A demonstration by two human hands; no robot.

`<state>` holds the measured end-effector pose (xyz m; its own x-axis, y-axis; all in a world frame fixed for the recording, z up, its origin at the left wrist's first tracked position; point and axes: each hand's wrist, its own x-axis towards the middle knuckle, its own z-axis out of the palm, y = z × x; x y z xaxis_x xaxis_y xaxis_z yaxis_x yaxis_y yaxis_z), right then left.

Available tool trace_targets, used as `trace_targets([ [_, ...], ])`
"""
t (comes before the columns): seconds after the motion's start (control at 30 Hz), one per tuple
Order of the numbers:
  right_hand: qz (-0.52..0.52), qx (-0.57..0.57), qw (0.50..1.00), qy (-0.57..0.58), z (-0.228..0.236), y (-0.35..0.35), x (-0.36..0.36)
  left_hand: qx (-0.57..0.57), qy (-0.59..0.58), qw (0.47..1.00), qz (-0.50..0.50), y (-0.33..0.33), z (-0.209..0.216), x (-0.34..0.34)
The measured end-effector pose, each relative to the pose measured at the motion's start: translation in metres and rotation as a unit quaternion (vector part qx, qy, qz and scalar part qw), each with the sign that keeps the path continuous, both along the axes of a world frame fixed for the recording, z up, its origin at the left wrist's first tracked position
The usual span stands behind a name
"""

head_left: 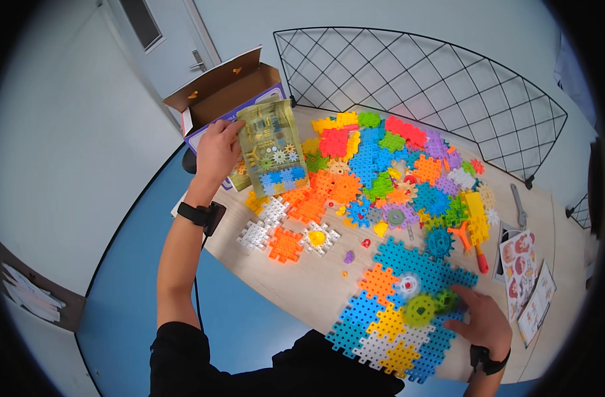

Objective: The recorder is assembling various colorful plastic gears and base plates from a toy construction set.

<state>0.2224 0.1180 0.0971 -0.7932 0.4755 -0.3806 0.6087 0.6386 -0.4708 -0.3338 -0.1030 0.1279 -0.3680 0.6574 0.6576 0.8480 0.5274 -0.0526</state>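
My left hand (222,152) is closed on the upper left edge of a yellow-green printed instruction sheet (276,155), which stands tilted up beside a box. The sheet pictures gears and blue plates. Nearest me lies a flat base of interlocking plastic plates (362,314) in teal, blue, orange, yellow and white. On it sit a clear gear (408,285) with a red centre, a yellow-green gear (419,310) and a darker green gear (446,301). My right hand (486,322) curls its fingers and thumb around the darker green gear. Both green gears look slightly blurred.
An open cardboard box (233,86) stands at the back left, near a black wire grid (421,76). Loose plates and gears (369,155) are heaped mid-table. A red-handled screwdriver (481,259), a grey wrench (518,206) and sticker sheets (518,264) lie to the right.
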Motion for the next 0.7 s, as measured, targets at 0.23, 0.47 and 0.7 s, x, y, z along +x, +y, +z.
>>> trace_targets([
  [0.23, -0.008, -0.054, 0.996, 0.066, -0.020, 0.013, 0.012, -0.008, 0.035, 0.999, 0.001, -0.001, -0.014, -0.004],
  [0.47, -0.008, -0.069, 0.996, 0.058, -0.029, 0.013, 0.009, -0.006, 0.086, 0.996, 0.019, -0.004, -0.024, -0.004],
  [0.7, -0.010, -0.061, 0.995, 0.082, -0.036, 0.014, 0.015, 0.001, 0.085, 0.996, 0.027, -0.003, -0.034, -0.005],
])
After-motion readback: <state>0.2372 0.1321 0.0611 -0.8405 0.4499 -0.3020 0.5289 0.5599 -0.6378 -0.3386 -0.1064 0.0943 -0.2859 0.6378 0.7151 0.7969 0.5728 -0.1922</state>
